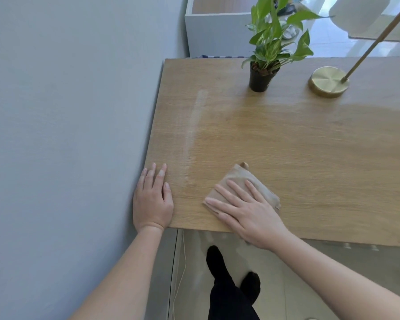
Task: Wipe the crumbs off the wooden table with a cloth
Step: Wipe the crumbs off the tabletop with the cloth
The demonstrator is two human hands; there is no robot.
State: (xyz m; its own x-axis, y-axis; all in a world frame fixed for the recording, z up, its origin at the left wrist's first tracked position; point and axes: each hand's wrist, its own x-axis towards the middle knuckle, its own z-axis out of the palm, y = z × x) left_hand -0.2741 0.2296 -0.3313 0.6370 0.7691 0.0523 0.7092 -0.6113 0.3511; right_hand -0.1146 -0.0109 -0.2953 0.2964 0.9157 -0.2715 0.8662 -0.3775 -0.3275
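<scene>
Starting at the left, a plain grey wall [67, 112] is running beside the left edge of the light wooden desk [310, 146]. At the desk's near-left corner the left hand [151, 199] is lying flat, palm down. Its fingers [161, 173] are straight and close together, gripping nothing, and the heel of the hand is hanging over the desk's front edge. Just right of it, a pale smeared streak [194, 125] is stretching across the desk top from front toward back. Below the desk's front edge a thin white cord [181, 269] is hanging, and a person's legs in black [229, 294] are standing on the floor.

Moving on: the folded beige cloth [243, 179] is lying on the desk close to its front edge, left of the middle. The right hand [245, 211] is pressing down on it, fingers [237, 189] straight and spread, flat on the fabric and not curling round it.

Near the desk's back edge a leafy green plant in a small black pot [260, 79] is standing upright. Further right along that edge the round brass lamp base [328, 81] is sitting, its slim rod [374, 45] leaning up and to the right.
</scene>
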